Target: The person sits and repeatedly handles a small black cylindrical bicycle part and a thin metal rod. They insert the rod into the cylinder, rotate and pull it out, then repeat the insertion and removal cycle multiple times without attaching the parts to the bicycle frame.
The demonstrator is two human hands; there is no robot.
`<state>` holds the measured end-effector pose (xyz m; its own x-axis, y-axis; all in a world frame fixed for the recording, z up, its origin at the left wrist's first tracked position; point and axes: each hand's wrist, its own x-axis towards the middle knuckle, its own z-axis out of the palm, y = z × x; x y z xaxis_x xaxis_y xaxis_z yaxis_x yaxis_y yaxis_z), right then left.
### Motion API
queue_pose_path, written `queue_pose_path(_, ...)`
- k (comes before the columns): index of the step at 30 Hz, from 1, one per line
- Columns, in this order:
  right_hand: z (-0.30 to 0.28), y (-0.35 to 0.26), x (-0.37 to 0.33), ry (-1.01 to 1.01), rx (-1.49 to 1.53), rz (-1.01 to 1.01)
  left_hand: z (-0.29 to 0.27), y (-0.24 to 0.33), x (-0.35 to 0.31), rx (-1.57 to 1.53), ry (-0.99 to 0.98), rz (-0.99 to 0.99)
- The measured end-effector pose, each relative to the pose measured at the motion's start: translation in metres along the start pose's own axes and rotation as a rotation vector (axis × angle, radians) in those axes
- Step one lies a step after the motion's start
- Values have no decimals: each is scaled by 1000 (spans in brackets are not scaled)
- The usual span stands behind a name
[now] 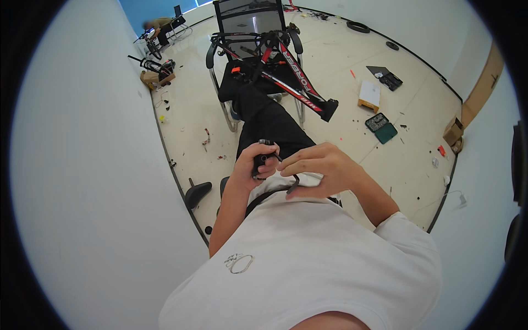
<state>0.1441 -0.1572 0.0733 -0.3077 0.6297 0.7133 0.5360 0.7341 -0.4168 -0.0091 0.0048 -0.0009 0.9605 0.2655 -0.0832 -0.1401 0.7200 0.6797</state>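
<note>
My left hand [254, 165] is closed around a small black bicycle part [259, 163], whose exact kind the fingers hide. From beside it a bent black rod [297, 179], shaped like a hex key or a lever, runs to my right hand [324, 168]. The fingertips and thumb of that hand touch the rod, with the fingers fairly straight. Both hands are at my waist, above my lap. Ahead, a red, black and white bicycle frame [300, 82] lies across the seat of a black chair [250, 22].
A bicycle saddle [198, 193] lies on the floor at left. To the right are an open green tool case [381, 127], a black case [389, 80] and a cardboard box [454, 131]. Another person [158, 23] works at the far left. Small parts are scattered about the floor.
</note>
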Motion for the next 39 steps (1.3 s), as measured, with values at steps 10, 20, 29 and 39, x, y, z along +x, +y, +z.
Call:
queue_pose_path(10,11,22,-10,197,-75,34,16,0,-5,114,203,224)
queue_pose_path(20,22,40,-13,339,369,355,17,-7,-1,183,395,535)
queue_pose_path(29,13,18,0,193,250,177,9,2,-4,-77,180,314)
queue_pose_path(39,13,24,1,379,-118,-11,16,-4,1,25,83,251)
